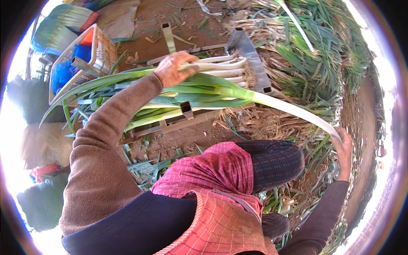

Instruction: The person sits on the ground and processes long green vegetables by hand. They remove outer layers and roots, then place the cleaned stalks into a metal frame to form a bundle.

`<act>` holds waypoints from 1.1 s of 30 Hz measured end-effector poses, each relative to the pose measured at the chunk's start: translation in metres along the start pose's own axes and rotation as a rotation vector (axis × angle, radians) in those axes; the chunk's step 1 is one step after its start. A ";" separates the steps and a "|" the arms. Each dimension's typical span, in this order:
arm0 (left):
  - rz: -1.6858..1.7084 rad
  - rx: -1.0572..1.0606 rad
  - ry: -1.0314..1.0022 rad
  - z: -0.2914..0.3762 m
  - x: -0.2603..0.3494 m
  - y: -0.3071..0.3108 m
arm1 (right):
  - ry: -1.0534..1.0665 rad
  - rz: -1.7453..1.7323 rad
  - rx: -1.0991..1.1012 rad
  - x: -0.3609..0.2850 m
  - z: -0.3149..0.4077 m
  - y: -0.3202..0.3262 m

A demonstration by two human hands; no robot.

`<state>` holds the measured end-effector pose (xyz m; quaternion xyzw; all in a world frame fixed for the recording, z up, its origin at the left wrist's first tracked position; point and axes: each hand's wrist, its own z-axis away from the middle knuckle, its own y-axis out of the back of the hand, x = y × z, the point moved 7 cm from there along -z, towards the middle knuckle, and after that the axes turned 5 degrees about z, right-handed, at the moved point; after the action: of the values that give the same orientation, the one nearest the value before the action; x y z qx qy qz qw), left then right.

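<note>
My right hand grips the root end of a large leek-like green onion, whose white stalk bends out to the right. The leaves of this stalk spread left over a metal rack. Above them my left hand is closed around the upper part of a white stalk that lies across the rack. Several more stalks lie beside it, their bushy roots next to a bent metal plate at the rack's right end.
A plastic crate with blue and orange material stands at the upper left, near a tied bundle of green onions. A big heap of green onions fills the upper right. Cut leaves litter the soil by my knees.
</note>
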<state>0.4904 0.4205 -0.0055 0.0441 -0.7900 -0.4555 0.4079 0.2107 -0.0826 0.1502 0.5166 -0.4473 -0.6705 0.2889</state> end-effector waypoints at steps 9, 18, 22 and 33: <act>0.171 -0.561 -0.097 -0.054 0.128 -0.081 | 0.030 0.270 0.284 -0.002 0.031 0.008; 0.144 -0.415 -0.123 -0.074 0.213 -0.071 | -0.075 -0.469 0.285 -0.071 0.083 -0.098; 0.190 -0.335 -0.278 -0.079 0.271 -0.064 | -0.158 -1.063 0.218 -0.095 0.081 -0.121; 0.329 -0.415 -0.436 -0.065 0.375 -0.084 | -0.033 -1.373 0.433 -0.085 0.121 -0.093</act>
<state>0.2609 0.1618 0.1737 -0.2664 -0.7456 -0.5334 0.2976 0.1281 0.0662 0.1119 0.7168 -0.1488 -0.6049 -0.3133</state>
